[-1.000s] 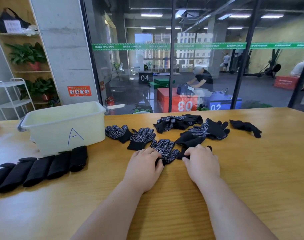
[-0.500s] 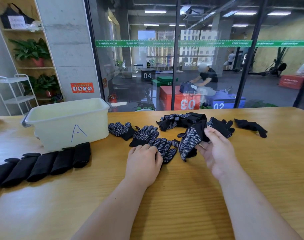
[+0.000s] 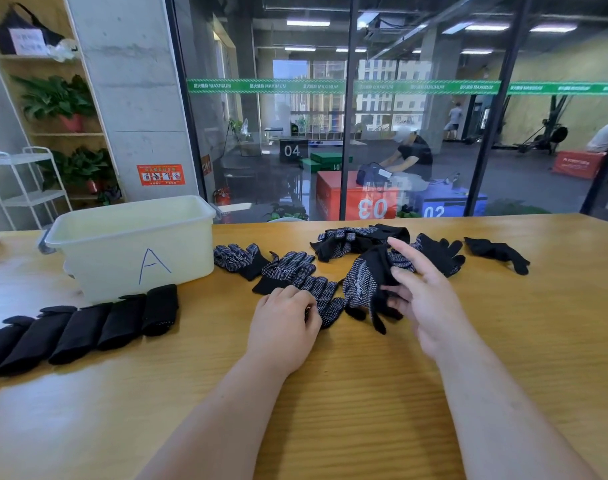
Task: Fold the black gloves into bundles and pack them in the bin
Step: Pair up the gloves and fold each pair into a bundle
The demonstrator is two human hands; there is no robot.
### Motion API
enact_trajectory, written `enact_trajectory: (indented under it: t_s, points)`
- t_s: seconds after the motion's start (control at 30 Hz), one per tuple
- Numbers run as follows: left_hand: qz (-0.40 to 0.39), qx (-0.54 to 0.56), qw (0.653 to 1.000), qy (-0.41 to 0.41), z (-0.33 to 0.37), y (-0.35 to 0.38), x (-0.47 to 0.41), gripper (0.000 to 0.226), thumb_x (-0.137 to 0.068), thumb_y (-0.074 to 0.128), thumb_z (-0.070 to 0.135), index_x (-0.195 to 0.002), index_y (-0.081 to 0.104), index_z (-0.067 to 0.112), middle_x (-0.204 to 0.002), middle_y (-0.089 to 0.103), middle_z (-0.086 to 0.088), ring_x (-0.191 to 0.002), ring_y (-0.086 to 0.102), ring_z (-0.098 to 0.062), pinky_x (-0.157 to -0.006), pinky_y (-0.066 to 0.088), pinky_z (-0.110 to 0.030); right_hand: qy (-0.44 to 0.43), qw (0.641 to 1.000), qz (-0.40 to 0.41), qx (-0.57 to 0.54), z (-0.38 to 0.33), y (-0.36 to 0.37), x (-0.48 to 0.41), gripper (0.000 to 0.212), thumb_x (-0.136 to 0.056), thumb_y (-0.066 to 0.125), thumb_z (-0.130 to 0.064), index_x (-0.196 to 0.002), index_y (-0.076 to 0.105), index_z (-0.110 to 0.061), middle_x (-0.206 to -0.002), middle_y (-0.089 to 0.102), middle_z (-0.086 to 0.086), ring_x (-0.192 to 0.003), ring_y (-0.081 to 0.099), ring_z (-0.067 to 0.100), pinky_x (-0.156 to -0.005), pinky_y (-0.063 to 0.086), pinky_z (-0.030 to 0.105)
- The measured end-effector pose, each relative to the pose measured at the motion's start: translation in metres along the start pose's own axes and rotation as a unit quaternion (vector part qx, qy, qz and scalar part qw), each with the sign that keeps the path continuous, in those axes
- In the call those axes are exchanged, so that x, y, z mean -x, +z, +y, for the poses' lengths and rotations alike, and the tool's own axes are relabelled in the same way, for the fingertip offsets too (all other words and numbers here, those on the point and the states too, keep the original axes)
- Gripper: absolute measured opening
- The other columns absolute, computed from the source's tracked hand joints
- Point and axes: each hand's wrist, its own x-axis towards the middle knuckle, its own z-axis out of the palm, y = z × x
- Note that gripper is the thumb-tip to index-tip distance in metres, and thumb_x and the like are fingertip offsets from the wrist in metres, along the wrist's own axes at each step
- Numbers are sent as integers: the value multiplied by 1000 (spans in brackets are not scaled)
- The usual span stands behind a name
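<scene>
My right hand [image 3: 423, 299] holds a black dotted glove [image 3: 363, 289] lifted off the wooden table, its fingers hanging down. Beside it, my left hand [image 3: 283, 323] lies with curled fingers on the cuff end of another dotted glove [image 3: 325, 299] that is flat on the table. More loose black gloves [image 3: 351, 239] are scattered behind, and one [image 3: 496, 252] lies apart at the right. Several folded black bundles [image 3: 88, 323] form a row at the left, in front of the cream bin marked "A" [image 3: 139, 251].
The wooden table [image 3: 364, 393] stretches toward me and to the right. A glass wall runs along its far edge. A white wire rack [image 3: 22, 181] and a shelf with plants stand at the far left behind the bin.
My right hand picked a dotted glove up from the table and now holds it raised next to the left hand. The left hand has stayed on its glove.
</scene>
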Motion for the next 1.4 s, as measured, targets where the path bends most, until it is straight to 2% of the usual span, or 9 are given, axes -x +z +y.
enact_trajectory:
  t_s: [0.17, 0.33, 0.53, 0.73, 0.83, 0.93, 1.03, 1.2, 1.4]
  points:
    - [-11, 4, 1000, 2, 0, -2, 0, 23, -105, 51, 39, -114, 72, 32, -111, 64, 16, -110, 55, -11, -101, 42, -32, -16, 994, -88, -58, -2, 3, 4, 59, -105, 52, 9, -146, 62, -33, -123, 76, 15, -111, 75, 30, -93, 60, 39]
    - [-29, 14, 999, -6, 1, -2, -1, 23, -104, 50, 39, -114, 70, 33, -109, 62, 15, -107, 58, -11, -95, 47, -33, -25, 996, -71, -49, 2, 5, 4, 47, -99, 61, 14, -129, 75, -19, -126, 75, 13, -123, 70, 30, -102, 59, 43]
    - [-22, 0, 1000, 0, -1, -7, 2, 22, -103, 51, 37, -115, 70, 33, -108, 67, 15, -107, 58, -10, -96, 43, -31, -86, 996, -17, 34, 1, 8, 5, 49, -97, 58, 17, -120, 78, -22, -109, 80, 2, -106, 76, 23, -96, 62, 39]
    - [-83, 12, 996, 39, -16, -32, 8, 25, -101, 62, 45, -123, 69, 38, -112, 65, 19, -111, 57, -7, -99, 48, -34, -146, 983, 6, 108, 4, 9, 1, 31, -90, 80, 3, -102, 77, -25, -96, 79, 4, -94, 75, 24, -93, 61, 56]
    - [-136, 23, 989, 56, -24, -48, 14, 34, -96, 68, 56, -126, 70, 40, -109, 61, 22, -109, 55, -4, -98, 51, -35, -167, 974, 1, 154, 4, 11, 1, 29, -86, 87, -9, -95, 77, -35, -101, 71, -1, -92, 67, 21, -83, 59, 45]
    - [-159, 29, 985, 67, -39, -65, 27, 41, -92, 69, 65, -125, 72, 41, -105, 57, 24, -104, 53, 2, -96, 51, -32, -170, 974, -28, 147, 1, 14, 2, 20, -87, 86, -10, -94, 74, -24, -110, 74, -5, -91, 69, 22, -82, 58, 37]
    - [-143, 40, 987, 65, -58, -73, 43, 43, -89, 67, 72, -120, 73, 43, -106, 55, 27, -106, 49, 7, -100, 46, -29, -161, 975, -56, 139, -3, 21, 4, 18, -89, 84, -9, -98, 70, -17, -88, 76, 1, -82, 71, 20, -80, 59, 32]
    - [-119, 52, 991, 43, -63, -70, 44, 49, -84, 63, 81, -117, 72, 46, -111, 52, 29, -114, 43, 3, -107, 43, -33, -160, 975, 12, 151, -16, 41, -2, 25, -89, 85, -11, -109, 79, -26, -83, 75, -21, -86, 68, -15, -73, 49, 2]
    - [-123, 68, 990, 16, -67, -69, 44, 49, -82, 67, 82, -114, 69, 45, -122, 48, 27, -124, 41, 0, -107, 42, -31, -275, 942, 92, 169, -36, 53, -3, 24, -88, 87, -19, -94, 76, -39, -95, 76, -25, -98, 72, 3, -87, 52, 12]
